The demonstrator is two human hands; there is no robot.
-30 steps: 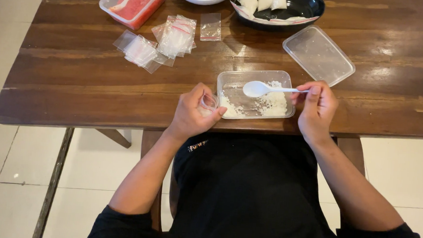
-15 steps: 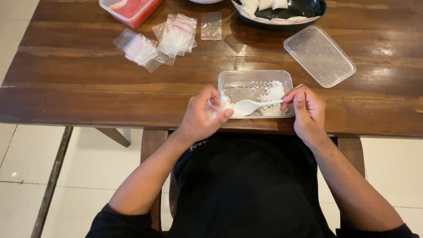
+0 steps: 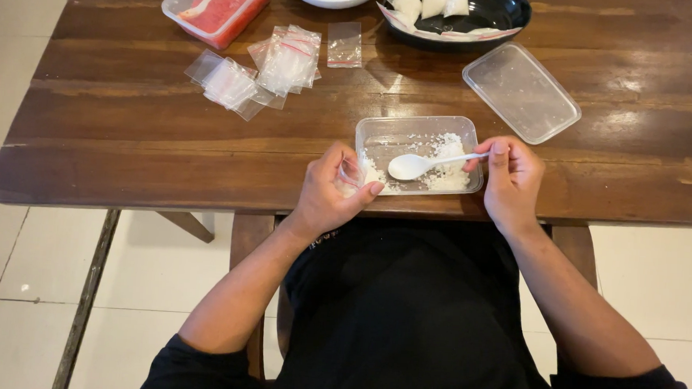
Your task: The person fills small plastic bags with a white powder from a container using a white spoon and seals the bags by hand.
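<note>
White plastic spoon (image 3: 422,164) lies across the clear rectangular container (image 3: 419,131) at the centre of the frame, its handle pinched between the thumb and fingers of the right hand (image 3: 512,182), its bowl over the white crumbly stuff (image 3: 446,164) inside. Just left of the container, the left hand (image 3: 329,192) is curled around what looks like a small clear bag (image 3: 350,174), though it is mostly hidden. Both rest at the near edge of the dark wooden table (image 3: 128,144). A clear lid (image 3: 521,91) lies to the upper right, a heap of little bags (image 3: 266,68) to the upper left, beside a red-filled tub (image 3: 218,5).
</note>
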